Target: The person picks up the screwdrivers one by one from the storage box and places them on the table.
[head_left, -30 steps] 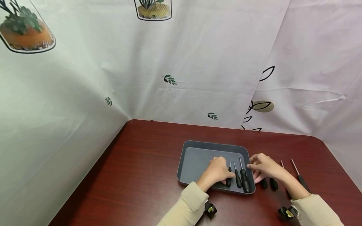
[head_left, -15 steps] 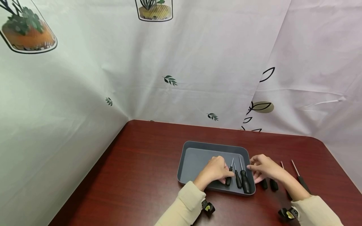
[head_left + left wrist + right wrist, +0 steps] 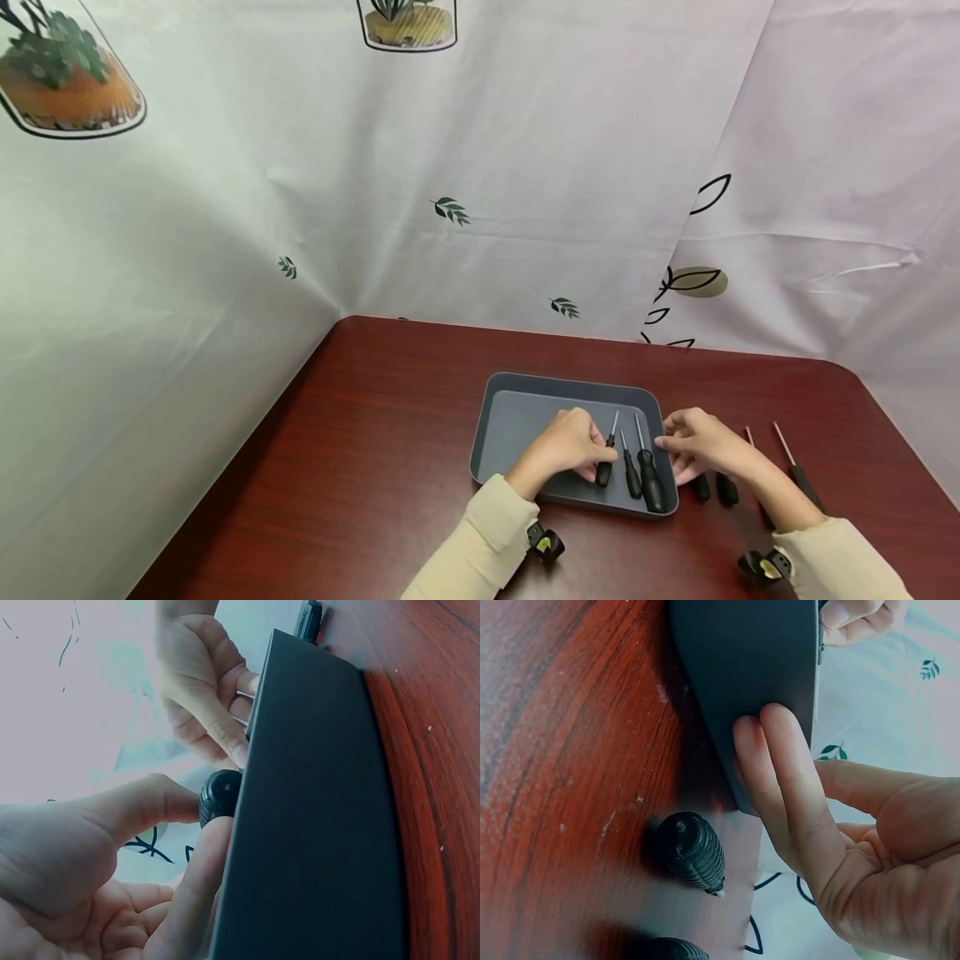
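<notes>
A grey rectangular tray (image 3: 517, 421) lies on the table. Inside it, my left hand (image 3: 564, 443) pinches the black handle of a small screwdriver (image 3: 604, 473) between thumb and finger; the left wrist view gives the handle (image 3: 220, 796) end-on, at the rim. To its right in the tray lie a slim screwdriver (image 3: 632, 478) and a thicker one (image 3: 651, 483), shafts pointing away. My right hand (image 3: 701, 443) holds the tray's right wall, thumb at the rim. In the right wrist view two fingers (image 3: 795, 769) press on the outer wall (image 3: 742, 652).
More black-handled screwdrivers lie on the table right of the tray, partly under my right hand and forearm: one handle (image 3: 701, 487), another (image 3: 726, 490), and a long one (image 3: 804, 485) farther right. A patterned white cloth (image 3: 480, 267) hangs behind the dark red table (image 3: 360, 433).
My left hand has shifted slightly left and away from me with the screwdriver, which now leans a little more to the right. The right hand has stayed at the tray's wall.
</notes>
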The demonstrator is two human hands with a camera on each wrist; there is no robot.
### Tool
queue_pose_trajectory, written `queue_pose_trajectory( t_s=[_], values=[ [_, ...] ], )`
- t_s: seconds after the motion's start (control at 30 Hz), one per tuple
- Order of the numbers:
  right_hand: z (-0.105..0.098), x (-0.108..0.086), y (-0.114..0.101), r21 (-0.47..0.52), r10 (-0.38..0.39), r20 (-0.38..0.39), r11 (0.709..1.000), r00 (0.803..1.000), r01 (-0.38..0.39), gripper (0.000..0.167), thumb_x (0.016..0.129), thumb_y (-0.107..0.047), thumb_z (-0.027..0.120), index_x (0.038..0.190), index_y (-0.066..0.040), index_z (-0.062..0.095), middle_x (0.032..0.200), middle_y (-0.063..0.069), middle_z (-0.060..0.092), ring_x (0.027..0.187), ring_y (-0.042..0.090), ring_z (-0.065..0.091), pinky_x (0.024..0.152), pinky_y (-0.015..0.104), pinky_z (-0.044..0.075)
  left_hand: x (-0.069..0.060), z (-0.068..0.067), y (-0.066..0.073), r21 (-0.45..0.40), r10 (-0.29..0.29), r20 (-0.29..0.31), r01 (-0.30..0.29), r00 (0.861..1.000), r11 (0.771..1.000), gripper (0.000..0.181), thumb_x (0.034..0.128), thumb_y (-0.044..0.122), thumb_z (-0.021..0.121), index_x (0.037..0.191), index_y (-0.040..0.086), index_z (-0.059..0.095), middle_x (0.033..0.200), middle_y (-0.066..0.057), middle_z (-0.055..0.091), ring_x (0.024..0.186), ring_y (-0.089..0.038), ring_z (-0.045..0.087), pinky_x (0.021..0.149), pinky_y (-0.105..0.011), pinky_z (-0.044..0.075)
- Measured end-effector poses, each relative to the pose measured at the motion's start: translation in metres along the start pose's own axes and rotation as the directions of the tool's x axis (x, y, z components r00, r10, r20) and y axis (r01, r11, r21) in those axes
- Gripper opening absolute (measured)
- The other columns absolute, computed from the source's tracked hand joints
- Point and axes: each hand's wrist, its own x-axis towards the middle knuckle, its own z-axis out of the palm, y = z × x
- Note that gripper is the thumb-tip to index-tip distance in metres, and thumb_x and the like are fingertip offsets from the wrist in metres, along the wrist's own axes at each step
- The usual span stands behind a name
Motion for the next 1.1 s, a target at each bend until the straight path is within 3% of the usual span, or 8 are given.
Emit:
queue_pose_trajectory(
  t_s=[0.17,0.6,1.1],
  values=[
    [0.000,0.000,0.000,0.002,-0.012,0.014,1.000,1.000,0.012,0.051,0.099,0.000,0.057,0.129,0.032,0.031,0.076,0.015,0.061,0.059,0.028,0.069,0.057,0.045,0.061,-0.001,-0.004,0.001,-0.031,-0.011,0.010,0.011,1.000,0.999,0.016,0.0841,0.006,0.077,0.069,0.005,0.071,0.049,-0.001,0.061,0.040,-0.011,0.061,0.050,-0.019,0.055],
    [0.000,0.000,0.003,0.022,-0.010,0.013,1.000,1.000,0.010,0.051,0.100,0.000,0.055,0.129,0.033,0.029,0.076,0.014,0.061,0.059,0.025,0.068,0.057,0.045,0.061,0.000,-0.010,0.000,-0.073,-0.007,0.040,0.010,0.999,0.997,0.014,0.0852,0.005,0.076,0.072,0.004,0.071,0.052,-0.002,0.063,0.042,-0.013,0.063,0.051,-0.021,0.057],
    [0.000,0.000,0.003,0.060,-0.017,0.019,0.998,1.000,0.016,0.054,0.099,0.000,0.055,0.130,0.034,0.026,0.075,0.014,0.059,0.058,0.024,0.068,0.058,0.045,0.061,-0.006,-0.031,-0.004,-0.091,-0.002,0.048,0.006,0.999,0.996,0.012,0.0862,0.004,0.076,0.077,0.002,0.068,0.060,-0.004,0.065,0.045,-0.014,0.064,0.052,-0.025,0.058]
  ],
)
